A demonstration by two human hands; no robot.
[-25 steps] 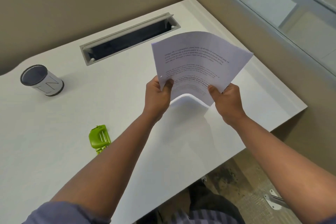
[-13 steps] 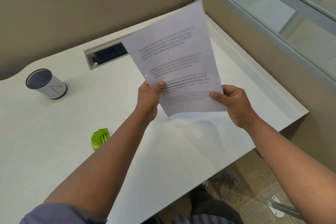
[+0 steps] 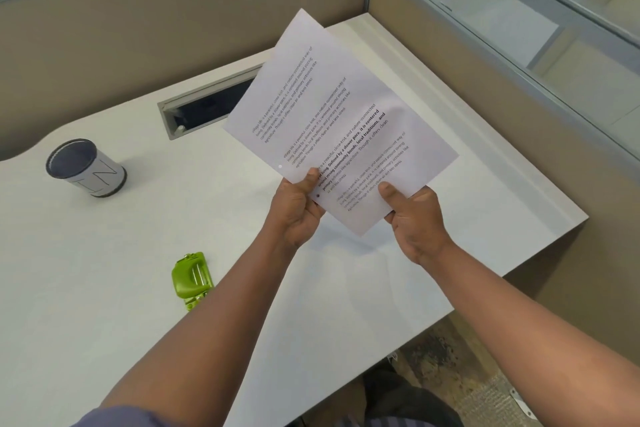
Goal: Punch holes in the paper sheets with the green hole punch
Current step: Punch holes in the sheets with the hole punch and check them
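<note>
Both hands grip the white printed paper sheets (image 3: 332,121) above the white desk (image 3: 104,288): left hand (image 3: 294,208) pinching the near left edge, right hand (image 3: 414,218) the near corner. Two punched holes show along that left edge. The small green plastic hole punch (image 3: 191,279) lies on the desk, unheld, beside the left forearm. A grey cylindrical cup (image 3: 85,168) stands farther left; a recessed cable slot (image 3: 204,104) sits partly behind the sheets.

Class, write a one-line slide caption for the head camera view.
Both hands, left and right, hold punched paper sheets above the desk; the green hole punch lies unused.
</note>
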